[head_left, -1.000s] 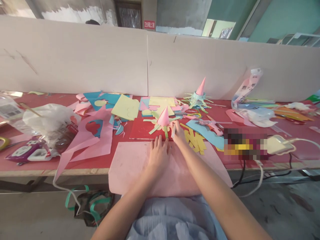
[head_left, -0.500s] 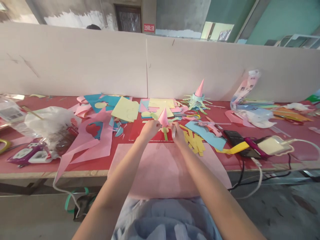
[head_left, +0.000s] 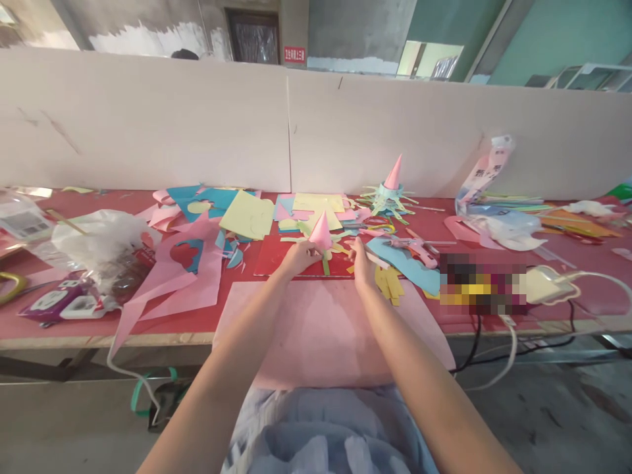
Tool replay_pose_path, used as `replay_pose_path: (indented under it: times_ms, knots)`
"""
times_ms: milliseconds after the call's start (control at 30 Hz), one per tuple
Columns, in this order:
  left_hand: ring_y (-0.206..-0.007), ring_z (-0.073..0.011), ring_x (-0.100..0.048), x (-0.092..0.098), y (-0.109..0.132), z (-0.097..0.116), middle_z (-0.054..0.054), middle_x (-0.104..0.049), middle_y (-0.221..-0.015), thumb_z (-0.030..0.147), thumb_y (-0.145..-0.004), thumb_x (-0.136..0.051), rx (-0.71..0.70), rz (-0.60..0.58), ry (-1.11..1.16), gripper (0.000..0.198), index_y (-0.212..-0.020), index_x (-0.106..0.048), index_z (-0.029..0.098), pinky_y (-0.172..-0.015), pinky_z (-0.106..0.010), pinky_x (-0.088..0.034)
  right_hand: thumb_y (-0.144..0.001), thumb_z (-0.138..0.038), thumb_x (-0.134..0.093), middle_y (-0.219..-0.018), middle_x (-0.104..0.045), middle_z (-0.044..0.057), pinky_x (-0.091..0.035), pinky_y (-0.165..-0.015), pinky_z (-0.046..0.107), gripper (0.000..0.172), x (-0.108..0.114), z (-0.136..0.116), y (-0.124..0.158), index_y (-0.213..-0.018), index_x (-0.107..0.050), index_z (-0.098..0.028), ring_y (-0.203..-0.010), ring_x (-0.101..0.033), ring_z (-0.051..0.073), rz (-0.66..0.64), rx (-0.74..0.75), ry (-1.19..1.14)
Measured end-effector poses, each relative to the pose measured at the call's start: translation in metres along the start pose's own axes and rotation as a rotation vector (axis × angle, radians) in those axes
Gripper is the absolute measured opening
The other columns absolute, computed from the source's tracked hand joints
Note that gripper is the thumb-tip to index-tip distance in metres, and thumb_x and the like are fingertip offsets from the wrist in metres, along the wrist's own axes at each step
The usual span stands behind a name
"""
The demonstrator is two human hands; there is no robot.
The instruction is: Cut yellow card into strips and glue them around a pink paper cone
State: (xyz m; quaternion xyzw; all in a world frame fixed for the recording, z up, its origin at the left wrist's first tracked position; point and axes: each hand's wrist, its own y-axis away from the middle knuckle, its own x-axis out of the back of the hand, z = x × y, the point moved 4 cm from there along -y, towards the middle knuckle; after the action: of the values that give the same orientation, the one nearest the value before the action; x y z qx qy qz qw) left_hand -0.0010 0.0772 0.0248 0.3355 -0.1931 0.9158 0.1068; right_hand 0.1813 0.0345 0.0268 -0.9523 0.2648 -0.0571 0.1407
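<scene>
A pink paper cone (head_left: 321, 232) with pale green and yellow strips round its base stands on a red board (head_left: 271, 255) in the middle of the table. My left hand (head_left: 299, 258) is at the cone's lower left, its fingers pinched on the cone's base. My right hand (head_left: 363, 263) is to the right, apart from the cone, with a small white stick (head_left: 378, 261) held against the palm. Yellow paper strips (head_left: 389, 284) lie beside my right hand, and a blue paper piece (head_left: 409, 266) is just beyond them.
A finished-looking pink cone with green strips (head_left: 393, 178) stands at the back. A pink glue gun (head_left: 423, 253) lies at right, near a white charger (head_left: 543, 286). Left are pink paper scraps (head_left: 202, 289), a plastic bag (head_left: 99, 240) and yellow-handled scissors (head_left: 12, 286).
My right hand has moved right, away from the cone, and the white stick has tilted over. The blue paper piece has shifted slightly left. My left hand stays at the cone.
</scene>
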Motion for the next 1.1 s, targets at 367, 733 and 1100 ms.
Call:
replay_pose_path:
  times_ms: [367,733,1100]
  knots:
    - [-0.060,-0.0104,-0.050,-0.009,0.000,-0.006,0.003,-0.055,-0.064,0.027,-0.066,-0.061,0.021,-0.104,-0.016,0.016,-0.079,-0.068,0.021,-0.057,-0.021,-0.037,-0.076,-0.043,-0.054,-0.039,-0.036,-0.008,-0.023,-0.036,0.021,0.035,-0.023,-0.001,0.016,-0.056,-0.034,-0.022,-0.033,-0.035,0.008,-0.388,0.001,-0.048]
    - [-0.062,-0.0118,-0.051,-0.006,0.002,-0.002,0.001,-0.057,-0.066,0.028,-0.066,-0.060,0.025,-0.123,-0.048,0.016,-0.079,-0.068,0.022,-0.054,-0.021,-0.035,-0.078,-0.037,-0.049,-0.037,-0.037,-0.008,-0.030,-0.044,0.022,0.030,-0.026,-0.001,0.018,-0.057,-0.033,-0.023,-0.038,-0.040,0.011,-0.430,0.136,0.211]
    - [-0.063,-0.0121,-0.052,-0.007,0.000,-0.003,0.001,-0.057,-0.066,0.027,-0.065,-0.061,0.023,-0.115,-0.047,0.017,-0.079,-0.069,0.022,-0.054,-0.020,-0.036,-0.078,-0.038,-0.047,-0.036,-0.039,-0.007,-0.031,-0.044,0.022,0.028,-0.025,-0.001,0.019,-0.057,-0.034,-0.023,-0.038,-0.041,0.011,-0.434,0.095,0.201]
